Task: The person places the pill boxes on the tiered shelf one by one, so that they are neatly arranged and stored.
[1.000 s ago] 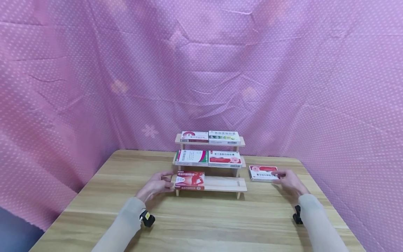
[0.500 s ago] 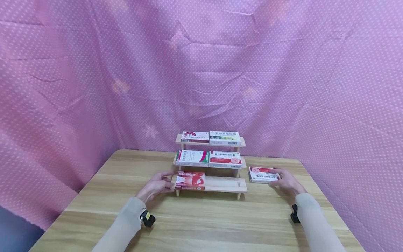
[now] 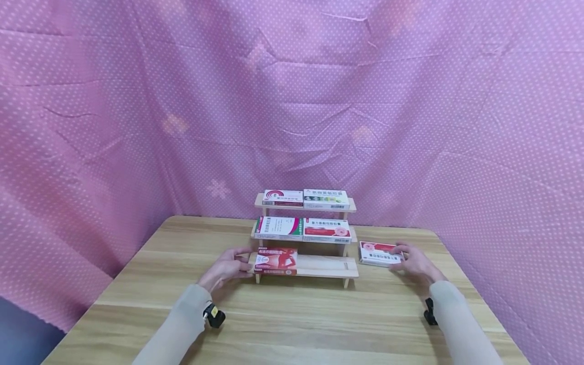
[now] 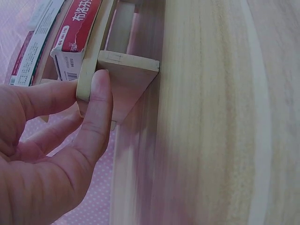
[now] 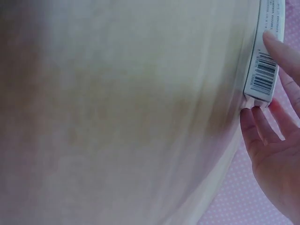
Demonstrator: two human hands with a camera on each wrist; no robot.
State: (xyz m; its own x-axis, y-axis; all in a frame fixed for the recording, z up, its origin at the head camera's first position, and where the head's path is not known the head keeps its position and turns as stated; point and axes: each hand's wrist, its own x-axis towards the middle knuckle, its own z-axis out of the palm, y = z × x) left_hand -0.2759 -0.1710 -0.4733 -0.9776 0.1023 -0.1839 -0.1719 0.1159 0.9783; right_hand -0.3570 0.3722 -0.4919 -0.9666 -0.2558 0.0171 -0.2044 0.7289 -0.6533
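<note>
My left hand [image 3: 226, 268] pinches the left end of the bottom tier of a small three-tier wooden display rack [image 3: 324, 265]; the left wrist view shows thumb and fingers on that tier's edge [image 4: 84, 77]. A red medicine box [image 3: 276, 261] lies on this tier beside the hand. On the table right of the rack lies a white-and-red medicine box [image 3: 379, 253], its print upside down. My right hand [image 3: 417, 263] holds this box by its right end. In the right wrist view the thumb touches the barcoded side [image 5: 265, 70] and other fingers reach the end.
Two medicine boxes, one maroon-and-white [image 3: 283, 197] and one white-and-green [image 3: 326, 199], lie on the top tier. The middle tier bears a white-and-green box [image 3: 279, 227] and a red-and-white box [image 3: 326, 230]. A pink dotted cloth [image 3: 292, 101] hangs behind the wooden table [image 3: 292, 324].
My right hand has shifted its fingers further over the box's right end. The box has turned slightly and slid a little toward me. My left hand stays on the rack.
</note>
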